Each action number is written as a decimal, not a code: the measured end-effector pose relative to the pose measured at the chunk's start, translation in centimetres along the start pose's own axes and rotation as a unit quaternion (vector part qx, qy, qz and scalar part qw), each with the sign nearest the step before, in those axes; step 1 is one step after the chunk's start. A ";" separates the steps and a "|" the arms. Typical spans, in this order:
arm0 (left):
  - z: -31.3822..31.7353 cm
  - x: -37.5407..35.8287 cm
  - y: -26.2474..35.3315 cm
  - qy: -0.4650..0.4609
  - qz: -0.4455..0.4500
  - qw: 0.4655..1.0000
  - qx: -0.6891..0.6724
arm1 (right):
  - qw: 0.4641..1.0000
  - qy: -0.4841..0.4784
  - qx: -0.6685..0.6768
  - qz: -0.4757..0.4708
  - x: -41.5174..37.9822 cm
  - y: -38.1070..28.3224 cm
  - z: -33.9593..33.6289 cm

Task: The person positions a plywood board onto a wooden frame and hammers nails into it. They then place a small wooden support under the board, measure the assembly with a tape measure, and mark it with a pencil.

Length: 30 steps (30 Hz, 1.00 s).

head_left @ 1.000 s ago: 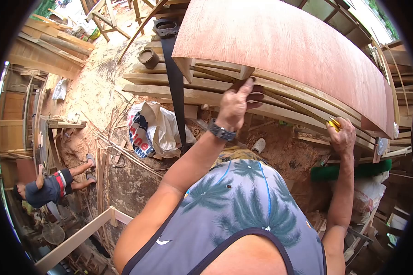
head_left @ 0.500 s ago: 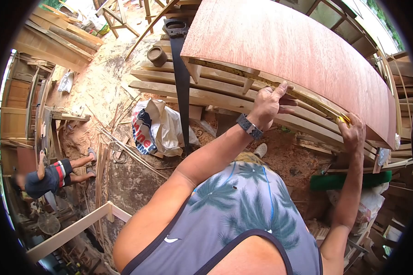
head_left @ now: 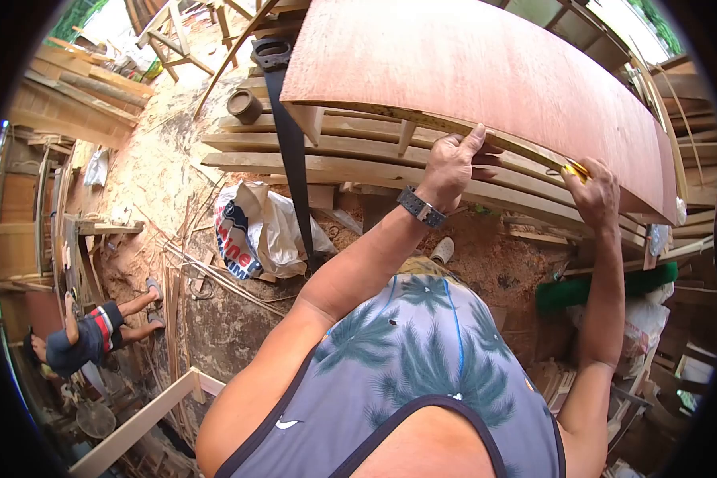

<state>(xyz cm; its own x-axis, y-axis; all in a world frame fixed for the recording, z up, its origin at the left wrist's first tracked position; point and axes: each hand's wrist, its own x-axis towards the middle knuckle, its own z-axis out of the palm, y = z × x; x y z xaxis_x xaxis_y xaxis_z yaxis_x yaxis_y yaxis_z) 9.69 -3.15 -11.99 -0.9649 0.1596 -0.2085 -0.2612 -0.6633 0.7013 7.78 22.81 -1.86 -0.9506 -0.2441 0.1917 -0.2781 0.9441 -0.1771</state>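
A long plywood box or cabinet (head_left: 470, 72) with a reddish face lies across the timbers in front of me. Along its near lower edge runs the yellow blade of a tape measure (head_left: 575, 170). My left hand (head_left: 452, 163), a dark watch on its wrist, pinches the blade at the edge with the thumb on top and fingers below. Closer to the box's right end, my right hand (head_left: 596, 195) is closed around the tape measure's yellow case. Part of the case is hidden by the fingers.
A handsaw (head_left: 293, 151) leans against the timbers (head_left: 319, 166), left of the box. Nearby are a brown tin (head_left: 244, 106) and a white printed sack (head_left: 255, 231). Another person (head_left: 84, 338) is at the far left. A green roll (head_left: 605, 287) lies at right; sawdust covers the ground.
The whole view has shifted, so the box and both hands appear further left and higher. Both hands keep their hold on the tape measure, at nearly the same places along the edge.
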 end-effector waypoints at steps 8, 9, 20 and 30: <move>1.7 0.5 -1.1 0.003 -0.010 1.000 -0.016 | 1.000 0.020 -0.004 0.017 0.6 -3.2 0.7; 1.8 0.5 -1.2 0.002 -0.005 0.999 -0.039 | 1.000 0.024 -0.005 0.010 0.7 -3.5 0.8; 2.7 0.1 -1.7 0.005 0.009 0.997 -0.081 | 0.999 0.033 -0.025 0.019 1.1 -8.5 2.6; 3.3 0.6 -1.3 0.031 0.028 0.996 -0.083 | 0.989 0.108 0.088 -0.045 1.5 -9.5 1.7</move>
<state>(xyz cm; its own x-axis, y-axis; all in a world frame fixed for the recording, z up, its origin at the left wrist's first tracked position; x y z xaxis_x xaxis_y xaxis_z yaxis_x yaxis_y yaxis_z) 9.33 0.22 -10.75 -0.9729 0.0764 -0.2180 -0.1941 -0.7822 0.5920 8.75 13.14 -1.54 -0.8747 -0.2550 0.4122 -0.3981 0.8631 -0.3109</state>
